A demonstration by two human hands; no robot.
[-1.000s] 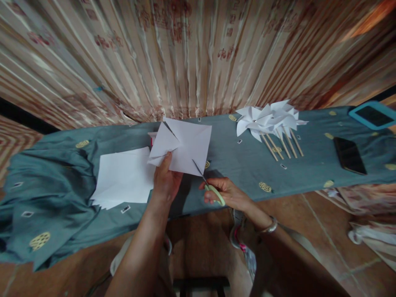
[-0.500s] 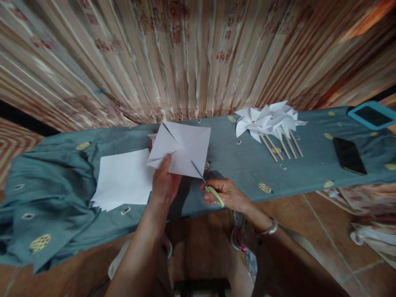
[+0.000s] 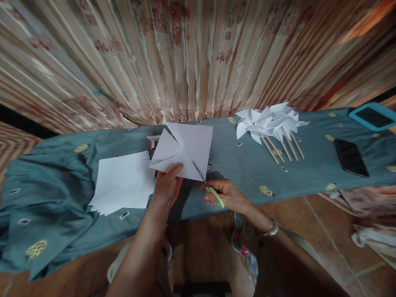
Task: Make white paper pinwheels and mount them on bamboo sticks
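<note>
My left hand (image 3: 168,184) is closed on the lower edge of a white square sheet of paper (image 3: 194,142), thumb on top and fingers underneath. Slits run from the sheet's left corners in toward its middle. My right hand (image 3: 224,193) grips scissors (image 3: 215,196) by their light green handles. Their blades lie at the sheet's lower right part, pointing up and left to the centre. A stack of white paper (image 3: 123,181) rests left of my left hand. Partly hidden behind the held sheet is a small red and white box (image 3: 153,144).
Several white paper pinwheels (image 3: 262,119) on wooden sticks lie at the back right of the cloth-covered table (image 3: 247,173). Farther right are a black phone (image 3: 351,156) and a blue-framed device (image 3: 373,115). Bunched cloth (image 3: 55,198) lies at the left; a patterned curtain (image 3: 192,62) hangs behind.
My left thumb has slid a little lower and right on the sheet, whose slits now show wider. The scissors stay at nearly the same place in the paper.
</note>
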